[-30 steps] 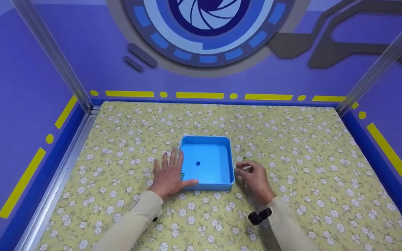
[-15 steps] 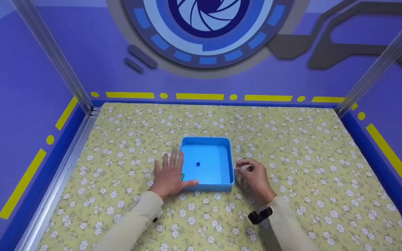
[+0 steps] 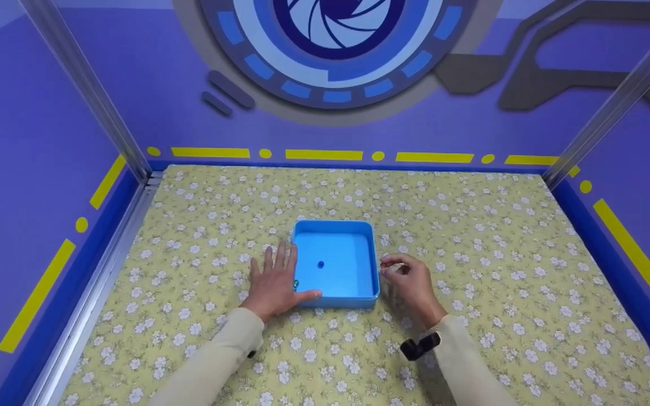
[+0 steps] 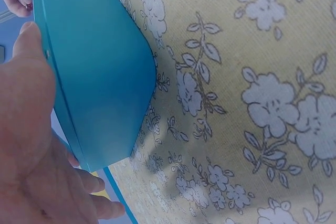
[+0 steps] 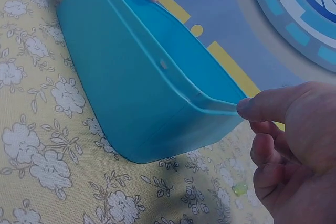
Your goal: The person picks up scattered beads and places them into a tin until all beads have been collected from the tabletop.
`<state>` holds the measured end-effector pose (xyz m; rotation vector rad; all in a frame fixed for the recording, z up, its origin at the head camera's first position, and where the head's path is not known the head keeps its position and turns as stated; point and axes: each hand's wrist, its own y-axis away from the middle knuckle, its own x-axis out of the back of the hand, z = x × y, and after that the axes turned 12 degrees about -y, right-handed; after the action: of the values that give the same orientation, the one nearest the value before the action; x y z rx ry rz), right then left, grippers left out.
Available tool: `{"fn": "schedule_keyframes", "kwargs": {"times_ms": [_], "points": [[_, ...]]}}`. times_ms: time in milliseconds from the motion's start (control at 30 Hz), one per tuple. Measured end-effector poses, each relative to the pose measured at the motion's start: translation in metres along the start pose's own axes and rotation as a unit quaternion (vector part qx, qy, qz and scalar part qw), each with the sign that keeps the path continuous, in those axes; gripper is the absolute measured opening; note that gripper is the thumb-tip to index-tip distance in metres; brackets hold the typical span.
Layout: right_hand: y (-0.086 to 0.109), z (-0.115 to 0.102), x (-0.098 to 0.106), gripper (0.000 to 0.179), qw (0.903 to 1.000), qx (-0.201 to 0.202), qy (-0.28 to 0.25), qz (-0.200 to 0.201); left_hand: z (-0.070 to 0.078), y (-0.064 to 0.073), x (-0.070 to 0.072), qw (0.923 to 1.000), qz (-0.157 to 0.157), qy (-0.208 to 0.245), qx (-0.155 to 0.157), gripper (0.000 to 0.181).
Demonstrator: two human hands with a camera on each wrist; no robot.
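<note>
A square light-blue box [image 3: 336, 302] stands on the flowered cloth. Inside it lie a dark blue marble [image 3: 321, 264] near the middle and green marbles [image 3: 295, 283] by the left wall, partly hidden by a hand. My left hand [image 3: 273, 285] rests with spread fingers against the box's left side, its thumb over the front rim. Just right of the box, my right hand [image 3: 412, 282] pinches a small red bead-like thing [image 3: 382, 264] between thumb and forefinger, mostly covered by the fingertips. Below those fingers, the right wrist view shows a yellow-green marble [image 5: 240, 189] on the cloth.
The yellow flowered cloth [image 3: 218, 203] covers the table. Blue-purple panels [image 3: 449, 124] stand at the back and both sides, with metal posts [image 3: 91, 84] at the corners. A dark strap device [image 3: 420, 346] sits on the right wrist.
The right fingertips have shifted slightly, and more of the red thing shows between them. A yellow-green marble seen behind that hand a second ago is now hidden in the head view.
</note>
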<state>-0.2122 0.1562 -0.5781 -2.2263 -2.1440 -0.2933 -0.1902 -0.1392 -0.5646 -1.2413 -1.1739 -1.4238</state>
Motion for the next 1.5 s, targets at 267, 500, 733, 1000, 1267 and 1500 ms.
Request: {"fn": "schedule_keyframes", "kwargs": {"times_ms": [267,500,733,1000,1267,1500], "points": [[-0.001,-0.002,-0.002,0.015,1.0000,0.008,0.002,0.002,0.000,0.000,0.000,1.0000,0.000,-0.001,0.001,0.120],[-0.002,-0.003,-0.004,0.016,0.9998,0.020,0.006,0.007,0.000,-0.001,0.000,1.0000,-0.008,-0.005,0.001,0.119],[-0.003,-0.004,-0.008,0.015,0.9998,0.018,0.001,0.009,0.001,-0.001,0.001,1.0000,-0.006,-0.006,0.003,0.120],[-0.003,-0.008,-0.012,0.017,0.9998,0.017,0.012,0.008,0.001,-0.001,-0.001,1.0000,-0.004,-0.002,0.005,0.121],[-0.003,-0.012,-0.015,0.019,0.9997,0.023,0.002,-0.004,0.000,-0.001,-0.001,1.0000,-0.004,-0.003,0.004,0.120],[-0.006,-0.015,-0.018,0.019,0.9992,0.039,0.006,-0.008,-0.001,0.001,-0.001,1.0000,0.001,-0.005,-0.001,0.119]]}}
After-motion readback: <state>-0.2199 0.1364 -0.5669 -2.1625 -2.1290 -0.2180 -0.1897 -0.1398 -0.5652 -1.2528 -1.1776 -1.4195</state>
